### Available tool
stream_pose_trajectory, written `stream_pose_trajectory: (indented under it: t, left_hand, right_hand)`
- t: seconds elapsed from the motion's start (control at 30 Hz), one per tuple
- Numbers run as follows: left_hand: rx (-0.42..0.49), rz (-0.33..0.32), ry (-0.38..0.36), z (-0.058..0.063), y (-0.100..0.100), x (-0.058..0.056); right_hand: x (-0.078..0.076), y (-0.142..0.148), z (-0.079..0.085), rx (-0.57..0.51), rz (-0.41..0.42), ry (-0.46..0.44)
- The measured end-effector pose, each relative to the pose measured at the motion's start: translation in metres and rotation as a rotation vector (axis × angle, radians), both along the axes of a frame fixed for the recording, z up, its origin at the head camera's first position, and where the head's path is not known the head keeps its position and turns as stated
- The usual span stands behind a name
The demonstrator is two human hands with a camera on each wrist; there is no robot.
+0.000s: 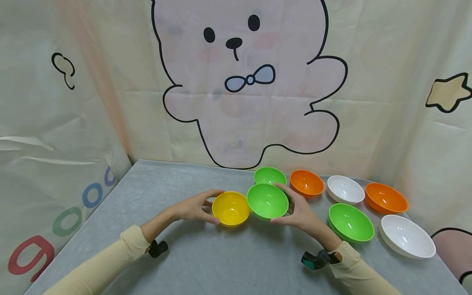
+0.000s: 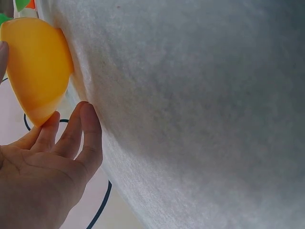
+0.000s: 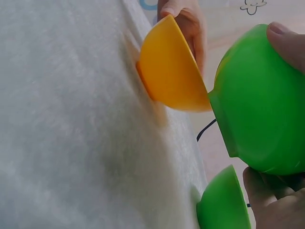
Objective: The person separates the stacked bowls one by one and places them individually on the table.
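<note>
A yellow bowl sits upright at the middle of the table, its foot on or very near the cloth. My left hand grips it from the left, thumb at the near side and fingers around the far side. Just right of it, my right hand holds a green bowl by its right side. In the right wrist view this green bowl is raised off the table, close beside the yellow bowl. Behind it a second green bowl stands on the table, partly hidden.
On the right, an orange bowl, a white bowl and another orange bowl stand in a back row. Nearer are a green bowl and a white bowl, beside my right forearm. Grey cloth covers the table; a printed curtain hangs behind.
</note>
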State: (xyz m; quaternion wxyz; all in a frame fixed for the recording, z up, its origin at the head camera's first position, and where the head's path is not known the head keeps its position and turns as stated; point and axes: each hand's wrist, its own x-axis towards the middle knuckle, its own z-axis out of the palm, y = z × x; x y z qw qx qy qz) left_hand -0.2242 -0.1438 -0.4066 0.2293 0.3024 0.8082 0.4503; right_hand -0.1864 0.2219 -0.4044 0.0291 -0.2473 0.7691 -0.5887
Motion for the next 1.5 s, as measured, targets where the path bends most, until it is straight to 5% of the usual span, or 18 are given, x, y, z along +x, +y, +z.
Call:
stream_pose_trajectory:
  t: [0.5, 1.5]
  left_hand:
    - [0.017, -0.015, -0.01, -0.002, -0.002, -0.002]
    - [0.001, -0.015, 0.011, 0.0, -0.002, 0.0]
  right_hand:
    - [0.01, 0.021, -0.01, 0.039, -0.025, 0.025]
    - [0.035, 0.055, -0.018, 0.17, -0.244, -0.072]
